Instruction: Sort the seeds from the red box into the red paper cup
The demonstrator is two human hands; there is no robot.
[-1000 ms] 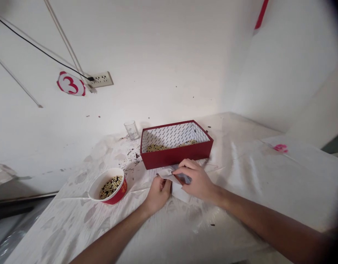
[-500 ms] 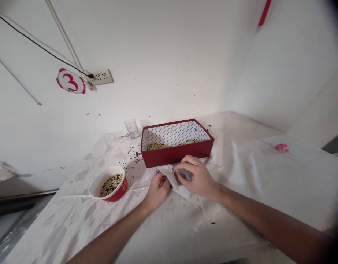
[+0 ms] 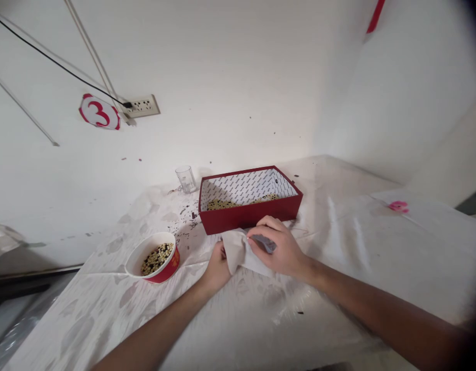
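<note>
Both my hands meet on a small white paper packet (image 3: 238,251) on the table, just in front of a red box (image 3: 249,217). My left hand (image 3: 215,269) is closed on the packet's left side, partly hidden behind the paper. My right hand (image 3: 278,248) is closed on the right side, pinching the paper and a grey piece (image 3: 265,242) at its top. The red box is open, lined with patterned white paper, and has yellowish beans (image 3: 222,204) along its near wall.
A red and white paper bowl (image 3: 152,257) of mixed dark and pale beans stands to the left. A small clear glass (image 3: 185,179) stands behind the box by the wall. Dark bits (image 3: 187,215) are scattered on the white tablecloth (image 3: 338,247). A pink scrap (image 3: 397,206) lies at the right.
The paper packet has been lifted and turned up more towards me between the hands. My left hand has slid lower behind it; my right hand stays pinched on top.
</note>
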